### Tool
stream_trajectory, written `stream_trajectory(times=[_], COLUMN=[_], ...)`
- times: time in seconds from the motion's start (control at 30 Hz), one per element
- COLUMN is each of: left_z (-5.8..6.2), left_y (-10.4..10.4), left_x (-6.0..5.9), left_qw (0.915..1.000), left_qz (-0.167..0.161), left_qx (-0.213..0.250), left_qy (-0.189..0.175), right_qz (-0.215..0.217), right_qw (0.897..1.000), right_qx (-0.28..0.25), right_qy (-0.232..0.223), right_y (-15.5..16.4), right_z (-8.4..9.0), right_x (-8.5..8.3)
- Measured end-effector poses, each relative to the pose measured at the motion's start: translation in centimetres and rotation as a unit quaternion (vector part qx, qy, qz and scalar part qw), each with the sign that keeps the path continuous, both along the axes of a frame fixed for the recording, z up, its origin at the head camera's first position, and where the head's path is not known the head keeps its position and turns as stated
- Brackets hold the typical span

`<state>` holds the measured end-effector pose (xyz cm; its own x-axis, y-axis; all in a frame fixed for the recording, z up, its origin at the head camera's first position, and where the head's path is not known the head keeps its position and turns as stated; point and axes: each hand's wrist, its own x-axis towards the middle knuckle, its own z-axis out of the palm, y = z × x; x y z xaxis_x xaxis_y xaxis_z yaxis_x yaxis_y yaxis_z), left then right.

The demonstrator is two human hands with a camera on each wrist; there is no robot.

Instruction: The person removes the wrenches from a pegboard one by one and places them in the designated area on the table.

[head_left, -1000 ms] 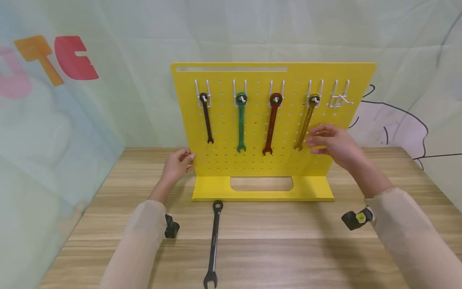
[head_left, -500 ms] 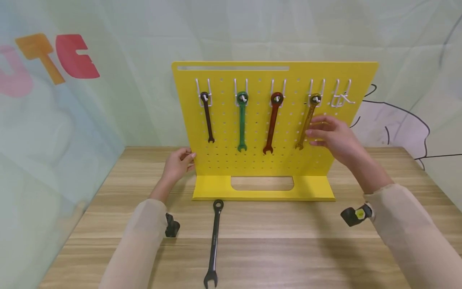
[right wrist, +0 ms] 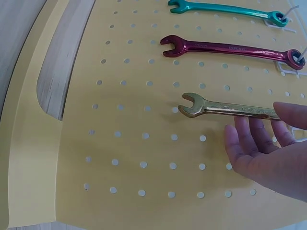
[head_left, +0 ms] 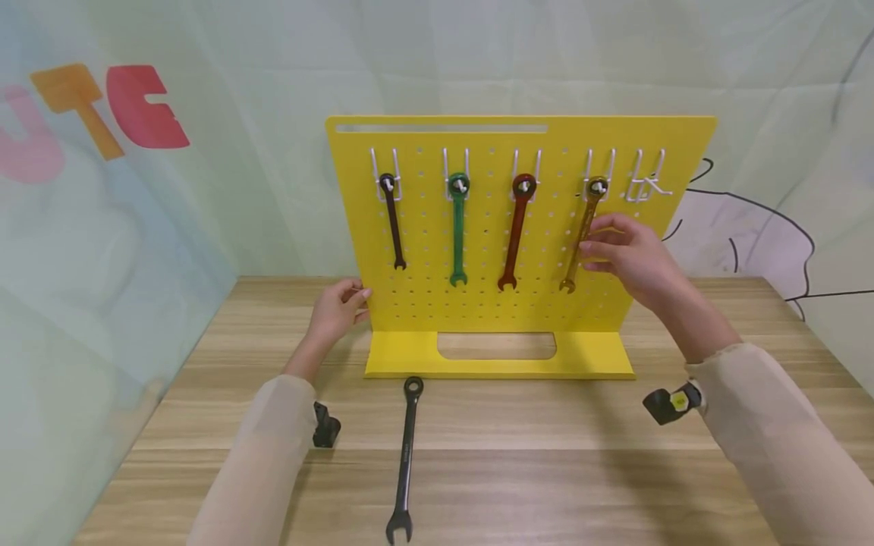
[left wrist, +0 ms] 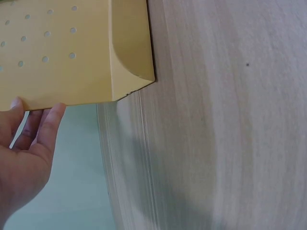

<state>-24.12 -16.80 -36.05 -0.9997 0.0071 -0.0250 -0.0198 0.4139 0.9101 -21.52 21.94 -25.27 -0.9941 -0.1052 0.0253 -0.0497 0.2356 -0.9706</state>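
Observation:
A yellow pegboard (head_left: 478, 303) stands upright on a wooden table (head_left: 546, 470). A gold wrench (head_left: 589, 208) hangs from a white hook near its right side. My right hand (head_left: 594, 244) is at the wrench's shaft. In the right wrist view the thumb lies over the gold wrench (right wrist: 225, 109) and the fingers (right wrist: 254, 139) sit just below it, a light pinch. My left hand (head_left: 337, 303) rests with fairly straight fingertips (left wrist: 55, 112) against the board's lower left edge (left wrist: 72, 103).
A dark wrench (head_left: 392, 224), a green wrench (head_left: 457, 227) and a red wrench (head_left: 515, 231) hang left of the gold one. An empty white hook (head_left: 645, 186) is at the far right. A black wrench (head_left: 406, 455) lies on the table in front of the board's base.
My right hand rose along the gold wrench and closed in on its shaft. The wrench swung from a slant to nearly vertical. The left hand stayed put.

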Motion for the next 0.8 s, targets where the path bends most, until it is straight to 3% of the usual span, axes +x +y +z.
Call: stream_trajectory(times=[0.2, 0.47, 0.8], left_z=[-0.08, -0.12, -0.21], left_y=[0.01, -0.09, -0.06], left_x=[-0.02, -0.02, -0.04], left_qw=[1.0000, 1.0000, 0.9999], left_qz=[-0.002, -0.005, -0.006], left_qx=[-0.003, 0.000, -0.001], left_qy=[0.006, 0.009, 0.011], right_qz=[-0.011, -0.022, -0.009], right_qw=[1.000, 0.999, 1.000], right_qx=[-0.006, 0.036, -0.001], right_qy=[0.006, 0.015, 0.005], right_y=[-0.07, -0.02, 0.05], right_z=[-0.02, 0.08, 0.40], right_x=[0.16, 0.42, 0.93])
